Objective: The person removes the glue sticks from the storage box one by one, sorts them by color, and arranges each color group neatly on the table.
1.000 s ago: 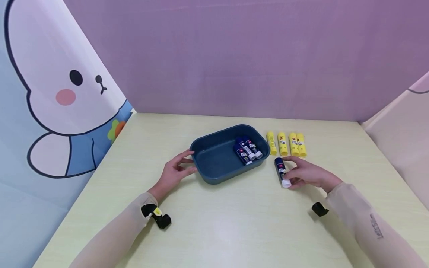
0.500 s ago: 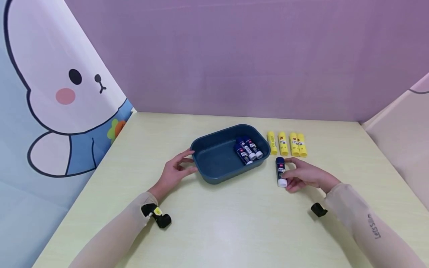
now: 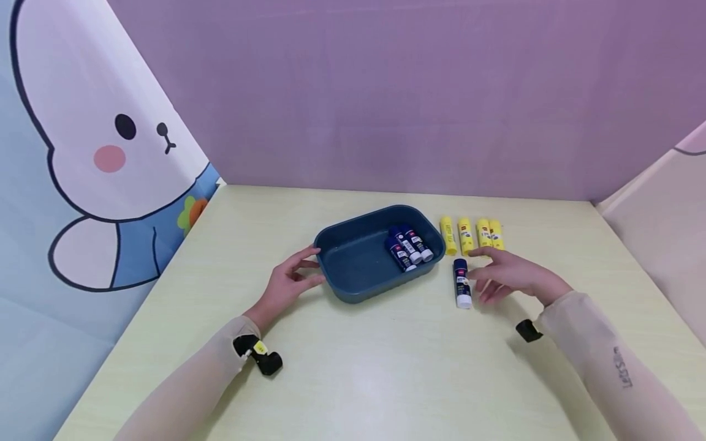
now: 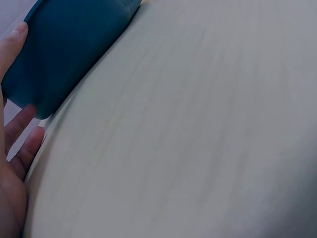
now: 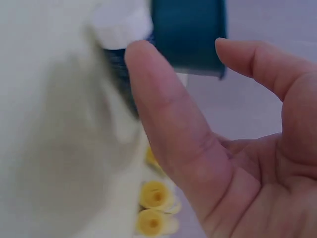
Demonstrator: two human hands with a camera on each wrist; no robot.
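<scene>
My left hand (image 3: pixel 284 285) rests its fingertips against the left end of a dark blue plastic basket (image 3: pixel 350 263), fingers loosely bent. In the left wrist view, a fingertip (image 4: pixel 20 32) touches the basket's outer wall (image 4: pixel 74 44). Three navy glue sticks with white ends (image 3: pixel 407 246) lie together in the basket's right part. To the right of the basket another navy glue stick (image 3: pixel 462 283) lies on the table. My right hand (image 3: pixel 510 275) is just right of it, thumb and fingers spread apart; the right wrist view shows the stick's white end (image 5: pixel 123 25) beyond a fingertip.
Several yellow glue sticks (image 3: pixel 465 236) lie in a row behind the right hand, the two rightmost side by side. A purple backdrop (image 3: pixel 386 98) rises at the table's (image 3: pixel 375 367) far edge. A cartoon-printed sheet (image 3: pixel 83 184) borders the left side.
The right hand has straightened the navy glue stick on the table, then let go. It has moved slightly back and to the right, fingers spreading. Left hand and basket have stayed put.
</scene>
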